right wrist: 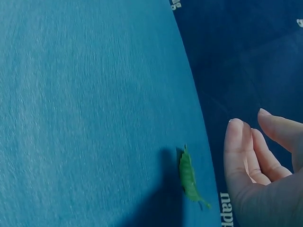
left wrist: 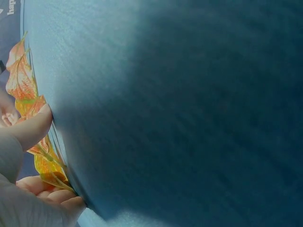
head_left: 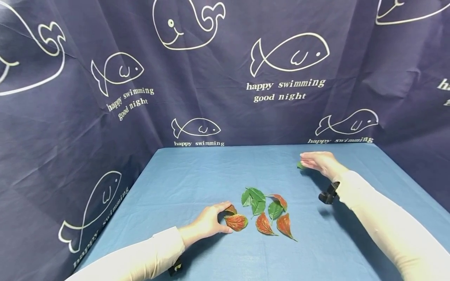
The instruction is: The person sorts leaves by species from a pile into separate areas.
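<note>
My left hand point(head_left: 207, 221) is at the left end of a cluster of leaves, its thumb and fingers bent around two red-orange leaves point(head_left: 236, 222). In the left wrist view, the thumb touches one reddish leaf and the fingers are against a yellow-orange leaf point(left wrist: 46, 165). Toward the back right, my right hand point(head_left: 324, 162) hovers above the cloth near a single green leaf point(head_left: 300, 165). The right wrist view shows that green leaf point(right wrist: 187, 175) lying apart from the hand point(right wrist: 260, 165), whose thumb and fingertips have a gap between them and hold nothing.
Right of my left hand lie several green leaves point(head_left: 258, 196) and more red leaves point(head_left: 264, 224), some overlapping. Blue cloth point(head_left: 197, 175) covers the table. A dark curtain point(head_left: 232, 97) with white fish drawings stands behind and at the sides.
</note>
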`<state>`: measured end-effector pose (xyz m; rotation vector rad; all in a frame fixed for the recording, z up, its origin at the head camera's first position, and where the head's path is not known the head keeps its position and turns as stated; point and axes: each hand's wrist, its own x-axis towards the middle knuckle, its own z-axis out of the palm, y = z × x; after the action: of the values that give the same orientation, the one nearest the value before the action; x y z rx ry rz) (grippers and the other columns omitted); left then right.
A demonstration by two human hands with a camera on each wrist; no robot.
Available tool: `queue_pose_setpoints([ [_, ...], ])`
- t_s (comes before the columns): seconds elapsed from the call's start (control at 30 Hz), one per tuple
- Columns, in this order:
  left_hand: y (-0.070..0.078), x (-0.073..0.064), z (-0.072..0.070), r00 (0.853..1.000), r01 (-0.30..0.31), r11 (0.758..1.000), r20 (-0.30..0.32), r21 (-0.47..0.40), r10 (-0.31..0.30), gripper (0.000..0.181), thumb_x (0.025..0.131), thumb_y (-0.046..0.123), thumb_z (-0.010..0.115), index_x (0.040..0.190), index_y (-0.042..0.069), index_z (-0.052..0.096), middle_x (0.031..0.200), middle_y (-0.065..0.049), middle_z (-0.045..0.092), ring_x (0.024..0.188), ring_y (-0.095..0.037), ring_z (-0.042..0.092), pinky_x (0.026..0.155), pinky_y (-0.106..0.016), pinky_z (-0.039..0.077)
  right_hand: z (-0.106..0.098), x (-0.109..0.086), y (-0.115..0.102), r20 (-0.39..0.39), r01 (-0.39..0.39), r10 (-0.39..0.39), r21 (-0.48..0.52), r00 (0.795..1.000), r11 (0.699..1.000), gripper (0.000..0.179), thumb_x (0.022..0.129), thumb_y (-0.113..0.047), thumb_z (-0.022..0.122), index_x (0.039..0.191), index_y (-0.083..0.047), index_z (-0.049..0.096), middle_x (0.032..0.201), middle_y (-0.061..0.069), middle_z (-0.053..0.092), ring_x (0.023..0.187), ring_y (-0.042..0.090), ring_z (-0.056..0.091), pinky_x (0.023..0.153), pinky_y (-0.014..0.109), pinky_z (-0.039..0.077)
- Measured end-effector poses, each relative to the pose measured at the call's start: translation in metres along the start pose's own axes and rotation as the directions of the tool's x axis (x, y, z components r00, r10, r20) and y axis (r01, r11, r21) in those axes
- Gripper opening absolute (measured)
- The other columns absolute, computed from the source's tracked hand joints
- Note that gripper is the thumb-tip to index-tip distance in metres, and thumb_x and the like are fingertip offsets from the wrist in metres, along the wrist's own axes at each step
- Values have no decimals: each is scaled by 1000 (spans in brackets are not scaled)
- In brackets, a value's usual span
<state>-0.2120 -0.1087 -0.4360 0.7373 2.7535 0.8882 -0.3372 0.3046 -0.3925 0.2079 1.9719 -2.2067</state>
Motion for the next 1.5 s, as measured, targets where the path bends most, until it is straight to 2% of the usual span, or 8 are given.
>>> queue_pose_setpoints([
  [0.2, -2, -1, -2, 1000, -15, 1000, -12, 12, 16, 82, 71, 21, 86, 141, 0, 48, 144, -18, 50, 133, -38, 46, 110, -52, 38, 13, -1, -4, 31, -3, 3, -8, 1000, 1000, 22, 92, 1, 62, 80, -15, 71, 79, -3, 73, 80, 9, 71, 91, 30, 55],
  [0.37, -1, -1, -2, 1000, -16, 999, -14, 34, 16, 81, 71, 22, 86, 140, 1, 49, 143, -18, 51, 132, -37, 48, 109, -51, 39, 22, -1, -4, 44, -1, 3, -45, 999, 999, 7, 91, -1, 64, 92, -8, 66, 80, -3, 73, 81, 8, 71, 87, 28, 57],
  [0.47, 0, -1, -1, 1000, -10, 999, -9, 43, 10, 81, 72, 23, 86, 140, 2, 50, 143, -17, 51, 132, -36, 48, 108, -50, 40, 27, -1, -3, 47, 5, -2, -50, 999, 999, 8, 91, -1, 64, 98, -5, 64, 80, -3, 73, 80, 8, 71, 86, 27, 57],
  [0.7, 0, -1, 2, 1000, 1, 999, -4, 33, -1, 81, 72, 23, 86, 140, 2, 50, 143, -16, 52, 132, -36, 48, 109, -49, 40, 37, -3, 0, 96, 35, -24, -116, 995, 993, 41, 94, -1, 60, 131, 10, 50, 82, -9, 72, 85, 6, 70, 97, 32, 53],
  [0.8, 1, -1, 1, 1000, 4, 1000, -5, 28, -4, 81, 72, 23, 86, 141, 2, 50, 143, -17, 51, 133, -36, 48, 110, -49, 39, 41, -5, 0, 114, 46, -29, -151, 993, 987, 48, 94, -1, 58, 138, 12, 42, 87, -10, 72, 90, 6, 70, 100, 34, 50],
  [1.03, 3, -1, 0, 1000, -8, 999, -13, 38, 8, 81, 70, 21, 87, 139, 0, 50, 143, -18, 51, 132, -36, 48, 110, -49, 39, 55, -6, 2, 168, 59, -25, -200, 985, 978, 52, 94, -4, 60, 139, 14, 41, 90, -11, 71, 89, 6, 69, 101, 36, 49],
  [1.33, -2, 1, 2, 1000, -4, 1000, -10, 29, 4, 82, 71, 22, 87, 141, 1, 49, 144, -17, 50, 133, -36, 47, 110, -49, 39, 75, -7, 8, 220, 49, 7, -251, 976, 967, 52, 94, -9, 62, 137, 15, 44, 105, 0, 70, 98, 13, 68, 110, 48, 39],
  [1.5, -4, 2, 2, 1000, 0, 999, -7, 33, 0, 82, 72, 23, 86, 142, 3, 49, 145, -15, 50, 134, -34, 46, 111, -48, 39, 80, -7, 8, 223, 41, 15, -248, 975, 968, 53, 94, -11, 63, 136, 15, 44, 105, 1, 70, 94, 10, 68, 111, 49, 38],
])
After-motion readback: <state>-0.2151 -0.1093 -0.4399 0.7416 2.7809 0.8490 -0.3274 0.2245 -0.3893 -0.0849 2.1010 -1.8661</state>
